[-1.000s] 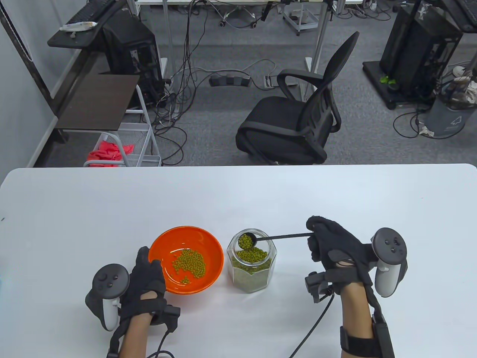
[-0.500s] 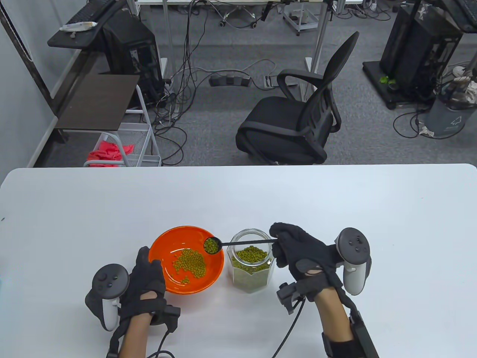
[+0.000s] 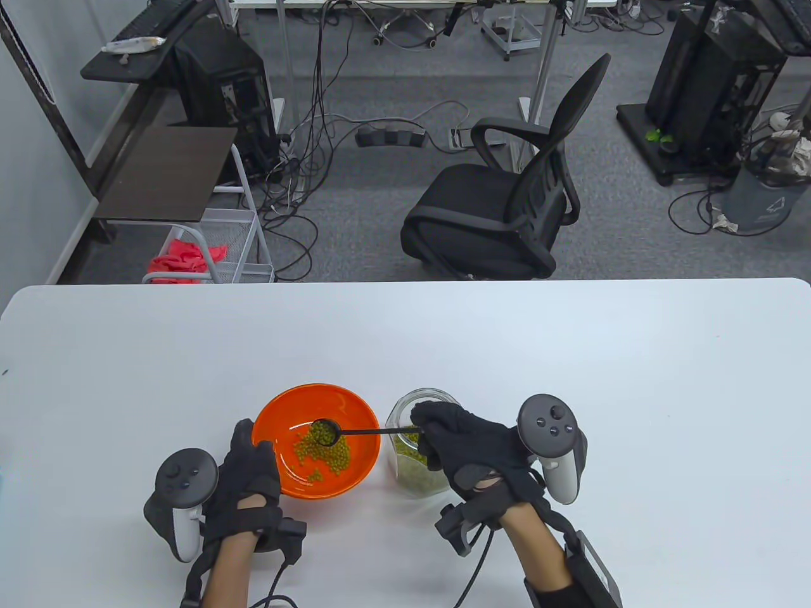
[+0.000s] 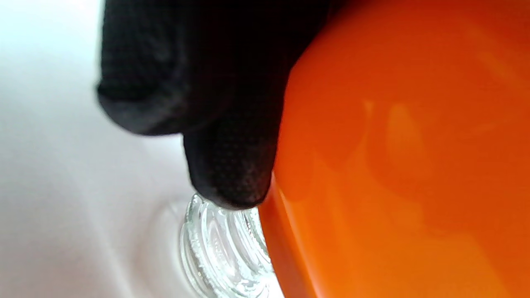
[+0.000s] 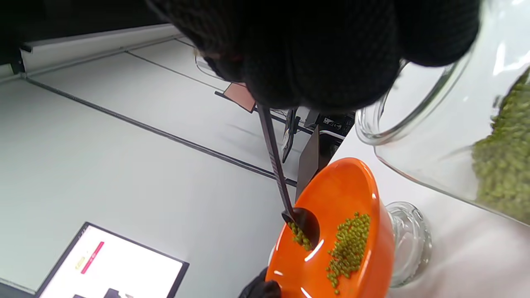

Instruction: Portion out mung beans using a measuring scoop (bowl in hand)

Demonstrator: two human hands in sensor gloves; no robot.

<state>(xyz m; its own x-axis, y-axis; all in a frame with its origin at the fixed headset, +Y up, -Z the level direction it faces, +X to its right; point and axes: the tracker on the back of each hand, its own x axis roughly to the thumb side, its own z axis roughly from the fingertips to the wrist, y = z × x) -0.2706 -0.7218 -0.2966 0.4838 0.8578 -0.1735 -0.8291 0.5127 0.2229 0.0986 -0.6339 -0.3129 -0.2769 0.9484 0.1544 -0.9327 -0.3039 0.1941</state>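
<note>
The loaded measuring scoop (image 3: 325,432) is held over the inside of the orange bowl (image 3: 361,418), its cup heaped with mung beans (image 3: 324,453) and set just above the pile already lying on the bowl's floor; in the right wrist view the cup (image 5: 305,225) is seen tipped toward the bowl's wall with a few beans at its lip. The scoop's long axis runs roughly level from the cup on the person's left to the handle end on their right, passing over the bowl's right rim and the mouth of the glass jar (image 3: 405,472). The handle end is pinched in the curled fingertips of the right hand (image 3: 466,443), which hangs over the jar, so the cup lies to the left of those fingers. The bowl is gripped at its near left rim by the left hand (image 3: 250,472), thumb on the inner edge; the remaining fingers are hidden under the bowl, with one fingertip (image 4: 232,174) seen against its outer wall. The coming move is judged to be a roll of the handle about its own axis, so that the beans are dropped within the rim.
</note>
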